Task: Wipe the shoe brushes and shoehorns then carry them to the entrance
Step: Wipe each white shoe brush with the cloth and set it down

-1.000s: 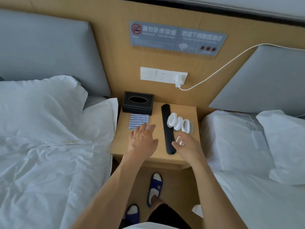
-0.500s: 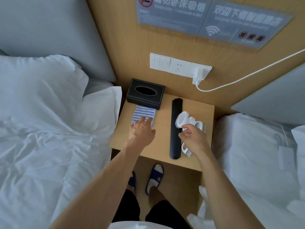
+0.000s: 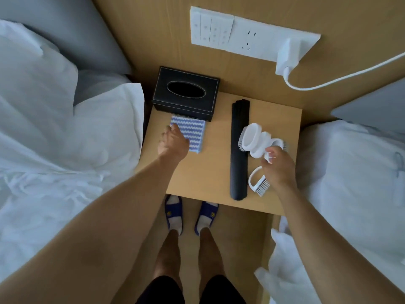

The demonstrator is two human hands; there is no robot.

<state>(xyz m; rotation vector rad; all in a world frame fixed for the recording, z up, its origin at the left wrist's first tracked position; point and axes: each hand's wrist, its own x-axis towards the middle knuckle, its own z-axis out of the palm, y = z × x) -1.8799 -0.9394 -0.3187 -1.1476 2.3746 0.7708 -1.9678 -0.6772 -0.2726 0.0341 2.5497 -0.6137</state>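
Two hands at work: L hand point(image 3: 173, 142) fingers pinch cloth point(image 3: 190, 135) for wiping; R hand point(image 3: 277, 166) fingers grip white brush point(image 3: 254, 139), steadying it, shoehorn point(image 3: 239, 148) alongside on surface point(image 3: 210, 172).

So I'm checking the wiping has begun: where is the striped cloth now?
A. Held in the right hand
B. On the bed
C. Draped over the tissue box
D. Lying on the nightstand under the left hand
D: the striped cloth lies flat on the nightstand with the left hand on its edge.
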